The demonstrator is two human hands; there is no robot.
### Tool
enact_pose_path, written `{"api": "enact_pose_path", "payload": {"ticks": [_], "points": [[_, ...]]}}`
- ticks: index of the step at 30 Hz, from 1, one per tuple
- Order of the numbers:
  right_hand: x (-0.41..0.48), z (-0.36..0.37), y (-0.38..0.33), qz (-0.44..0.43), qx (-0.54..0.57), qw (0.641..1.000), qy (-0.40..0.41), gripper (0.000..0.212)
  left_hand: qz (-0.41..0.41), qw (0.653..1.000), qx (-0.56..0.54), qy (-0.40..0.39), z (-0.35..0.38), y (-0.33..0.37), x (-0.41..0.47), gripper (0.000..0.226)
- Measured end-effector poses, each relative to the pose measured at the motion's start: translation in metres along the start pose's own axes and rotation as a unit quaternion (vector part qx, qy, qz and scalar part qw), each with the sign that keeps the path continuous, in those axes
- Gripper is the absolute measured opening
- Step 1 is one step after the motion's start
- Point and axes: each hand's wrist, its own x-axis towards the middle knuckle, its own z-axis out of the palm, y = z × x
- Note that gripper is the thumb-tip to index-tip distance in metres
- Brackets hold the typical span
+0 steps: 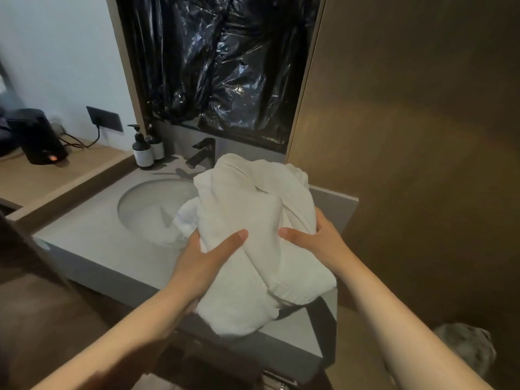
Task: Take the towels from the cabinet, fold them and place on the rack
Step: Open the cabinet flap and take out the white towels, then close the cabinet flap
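Item: towels (253,220), white terry cloth, an unfolded, crumpled bundle with thick rolled folds and a hemmed edge showing low on the right; a smaller, brighter piece bulges out at the left. Location: held in front of the person over the near right part of the grey desk (92,235), covering the right side of the round sink basin (146,209); whether the lower end rests on the desk cannot be told. Left hand (202,257): grips the bundle's left flank, thumb stretched flat across the front of the cloth, the other fingers tucked underneath and mostly hidden. Right hand (318,240): grips the right flank, thumb pointing inward across the front, fingers (323,218) curled round the far side. The thumbs lie near each other, apart. Surroundings: dark tap (202,153) behind the basin; two dark pump bottles (143,153) with pale labels at the back left corner; crumpled black plastic sheet (219,66) above; black appliance (39,139) with an orange light on the wooden desk (56,175) at left
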Motion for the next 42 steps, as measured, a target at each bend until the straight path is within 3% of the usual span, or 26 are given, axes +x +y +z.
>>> {"api": "enact_pose_path", "payload": {"ticks": [3,6,8,12,16,19,21,23,26,29,31,33,36,42], "points": [[0.028,-0.003,0.015,0.034,-0.016,0.999,-0.005,0.082,-0.018,1.0,0.002,-0.02,0.011,-0.02,0.035,0.083],[0.05,-0.011,0.036,0.065,-0.049,0.997,0.006,0.087,-0.102,0.994,0.003,-0.04,0.027,-0.042,0.064,0.115],[0.053,-0.015,0.051,0.086,-0.052,0.995,0.01,0.091,-0.143,0.987,0.014,-0.069,0.039,-0.058,0.079,0.122],[0.036,-0.017,0.07,0.106,-0.027,0.993,0.035,0.088,-0.178,0.978,0.081,-0.077,0.059,-0.083,0.096,0.111],[0.011,-0.008,0.093,0.147,-0.053,0.978,0.138,0.098,-0.177,0.97,0.122,-0.116,0.07,-0.078,0.105,0.104],[-0.007,0.013,0.097,0.183,-0.058,0.963,0.188,0.099,-0.179,0.949,0.176,-0.192,0.053,-0.061,0.103,0.087],[-0.016,0.027,0.097,0.206,-0.036,0.957,0.203,0.101,-0.119,0.915,0.292,-0.253,0.035,-0.046,0.103,0.065],[-0.02,0.037,0.097,0.22,-0.018,0.951,0.217,0.103,-0.019,0.884,0.403,-0.237,0.019,-0.033,0.107,0.055],[-0.024,0.047,0.092,0.243,-0.021,0.941,0.234,0.105,0.181,0.873,0.411,-0.189,0.009,-0.024,0.113,0.066],[-0.032,0.056,0.087,0.228,0.006,0.943,0.243,0.114,0.326,0.798,0.437,-0.257,0.009,-0.028,0.122,0.086],[-0.038,0.066,0.086,0.22,0.024,0.947,0.232,0.121,0.353,0.744,0.484,-0.295,0.012,-0.036,0.129,0.087],[-0.042,0.077,0.087,0.22,0.019,0.953,0.207,0.126,0.357,0.719,0.501,-0.324,0.016,-0.047,0.139,0.084],[-0.042,0.086,0.092,0.219,-0.049,0.959,0.175,0.127,0.344,0.712,0.502,-0.35,0.023,-0.054,0.154,0.087],[-0.036,0.081,0.105,0.23,-0.127,0.946,0.189,0.118,0.371,0.693,0.502,-0.361,0.044,-0.066,0.171,0.089]]}}
